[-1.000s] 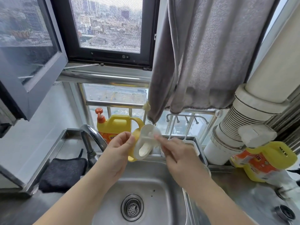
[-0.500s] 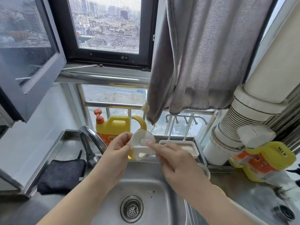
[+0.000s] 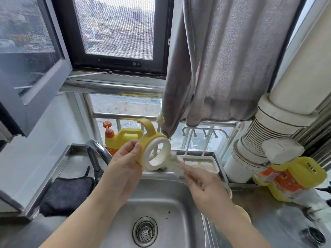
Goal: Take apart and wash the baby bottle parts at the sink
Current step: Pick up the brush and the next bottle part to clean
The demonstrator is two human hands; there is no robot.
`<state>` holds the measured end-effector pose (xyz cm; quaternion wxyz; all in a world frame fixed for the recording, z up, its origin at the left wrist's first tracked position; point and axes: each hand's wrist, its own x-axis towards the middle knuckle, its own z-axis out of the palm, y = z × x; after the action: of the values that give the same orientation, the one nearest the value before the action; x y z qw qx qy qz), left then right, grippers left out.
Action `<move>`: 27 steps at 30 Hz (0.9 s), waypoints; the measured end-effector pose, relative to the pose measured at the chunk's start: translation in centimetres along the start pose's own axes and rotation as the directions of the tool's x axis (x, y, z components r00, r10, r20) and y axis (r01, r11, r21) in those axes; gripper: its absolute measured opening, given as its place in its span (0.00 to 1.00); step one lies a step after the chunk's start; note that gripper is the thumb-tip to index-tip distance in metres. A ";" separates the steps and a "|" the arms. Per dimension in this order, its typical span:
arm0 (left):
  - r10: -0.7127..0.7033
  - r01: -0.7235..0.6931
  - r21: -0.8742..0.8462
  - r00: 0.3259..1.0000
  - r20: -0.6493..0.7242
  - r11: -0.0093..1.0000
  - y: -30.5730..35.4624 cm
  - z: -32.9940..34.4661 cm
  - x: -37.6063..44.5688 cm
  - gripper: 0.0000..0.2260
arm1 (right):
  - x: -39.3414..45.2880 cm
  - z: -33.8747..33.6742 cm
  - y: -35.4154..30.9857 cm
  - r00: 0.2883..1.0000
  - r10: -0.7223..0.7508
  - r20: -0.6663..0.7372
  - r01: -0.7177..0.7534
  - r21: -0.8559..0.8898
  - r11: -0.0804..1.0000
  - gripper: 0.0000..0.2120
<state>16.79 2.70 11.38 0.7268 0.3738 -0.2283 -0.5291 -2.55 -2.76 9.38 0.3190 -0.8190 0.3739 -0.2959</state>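
Sink basin (image 3: 179,203) lies below both your hands. Right hand (image 3: 206,190) pinches a soft, blurred white teat (image 3: 176,168), likely slippery. Left hand (image 3: 125,161), just beyond, grips the stiff, light yellow handled collar (image 3: 152,149); hold its rim, not the handle.

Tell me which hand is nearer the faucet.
Left. The left hand, gripping the yellow collar, is just beside the faucet; the right hand is farther off, across the sink.
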 end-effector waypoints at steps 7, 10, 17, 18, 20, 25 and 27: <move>-0.168 0.173 0.026 0.977 -0.133 0.985 0.8 0.3 0.9 0.12 | -0.6 -0.2 0.6 0.992 0.005 -0.127 0.005 0.083 0.997 0.28; -0.226 0.248 0.102 0.956 -0.187 0.963 0.0 0.3 0.9 0.05 | -0.2 -0.3 -0.1 0.982 -0.156 -0.107 0.148 -0.080 0.986 0.24; -0.225 0.255 0.065 0.928 -0.295 0.965 -0.6 1.2 0.7 0.05 | -0.4 1.7 -1.6 0.981 -0.191 0.031 0.190 -0.343 0.920 0.27; -0.223 0.252 0.051 0.921 -0.320 0.966 -0.4 1.1 0.7 0.05 | -1.0 1.9 -1.5 0.983 -0.172 0.061 0.182 -0.377 0.908 0.27; -0.218 0.245 0.035 0.912 -0.346 0.969 -0.1 0.8 0.7 0.07 | -1.9 2.2 -0.9 0.984 -0.164 0.069 0.178 -0.420 0.890 0.28; -0.262 0.268 -0.032 0.900 -0.350 0.963 -0.5 1.6 0.5 0.06 | 0.1 2.3 -1.2 0.973 -0.229 0.010 0.224 -0.268 0.937 0.30; -0.270 0.256 -0.088 0.884 -0.380 0.963 0.2 1.8 0.6 0.07 | 0.0 2.5 -1.2 0.970 -0.245 0.010 0.236 -0.306 0.922 0.29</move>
<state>15.80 1.65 12.62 0.6856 0.4858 -0.0172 -0.5419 -0.26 -1.38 8.71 0.1447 -0.8938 0.3163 -0.2830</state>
